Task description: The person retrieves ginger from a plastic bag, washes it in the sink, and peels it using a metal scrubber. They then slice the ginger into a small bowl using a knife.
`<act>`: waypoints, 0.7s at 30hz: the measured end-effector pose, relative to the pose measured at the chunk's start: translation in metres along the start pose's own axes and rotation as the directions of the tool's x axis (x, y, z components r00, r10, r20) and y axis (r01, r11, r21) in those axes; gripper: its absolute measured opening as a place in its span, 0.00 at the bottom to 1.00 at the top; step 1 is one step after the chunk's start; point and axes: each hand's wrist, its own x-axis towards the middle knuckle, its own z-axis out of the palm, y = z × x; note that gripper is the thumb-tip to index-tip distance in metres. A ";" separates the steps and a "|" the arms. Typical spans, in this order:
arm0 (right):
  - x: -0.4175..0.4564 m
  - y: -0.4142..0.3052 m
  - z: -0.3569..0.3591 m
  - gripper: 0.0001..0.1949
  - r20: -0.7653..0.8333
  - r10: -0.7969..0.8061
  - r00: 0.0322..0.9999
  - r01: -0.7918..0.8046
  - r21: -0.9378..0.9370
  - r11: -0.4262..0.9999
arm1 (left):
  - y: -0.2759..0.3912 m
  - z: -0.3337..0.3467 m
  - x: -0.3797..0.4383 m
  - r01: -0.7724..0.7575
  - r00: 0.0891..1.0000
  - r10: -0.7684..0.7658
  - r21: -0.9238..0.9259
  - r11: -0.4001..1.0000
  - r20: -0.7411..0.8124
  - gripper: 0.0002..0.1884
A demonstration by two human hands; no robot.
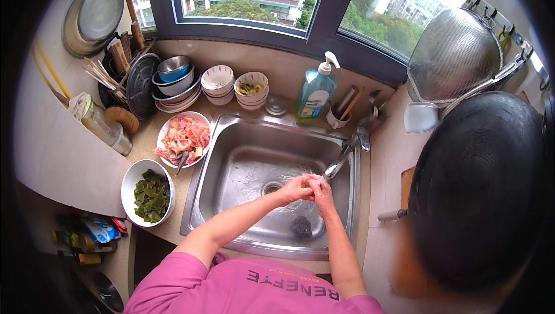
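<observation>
Both hands are together over the stainless steel sink (234, 171), right under the spout of the chrome faucet (340, 164). My left hand (296, 189) has its fingers bent and touching my right hand (323, 195), which looks wet. The touching fingers hide whether anything small is between them. Below and left of the hands is the round drain (272, 187), with wet streaks on the basin floor around it. A dark scouring ball (301, 226) lies in the basin, nearer to me than the hands.
Left of the sink stand a bowl of raw meat pieces (184, 136) and a white bowl (125, 190) with cut green kelp-like pieces (151, 197). Stacked bowls (217, 81) and a soap pump bottle (314, 93) line the back. A black wok (477, 184) hangs at right.
</observation>
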 end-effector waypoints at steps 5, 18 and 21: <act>-0.002 -0.019 0.005 0.12 -0.024 0.168 0.986 -0.160 0.197 0.967 | -0.015 0.004 0.004 -0.178 0.974 0.210 0.283 0.942 -0.084 0.20; -0.010 -0.047 0.001 0.13 0.149 0.121 0.981 -0.135 0.089 0.987 | -0.017 -0.029 0.012 -0.197 0.980 0.169 0.502 0.842 0.101 0.12; 0.006 -0.021 -0.004 0.12 0.012 -0.083 0.997 0.082 0.067 0.994 | 0.001 -0.010 0.013 -0.161 0.984 0.155 0.777 0.609 0.083 0.13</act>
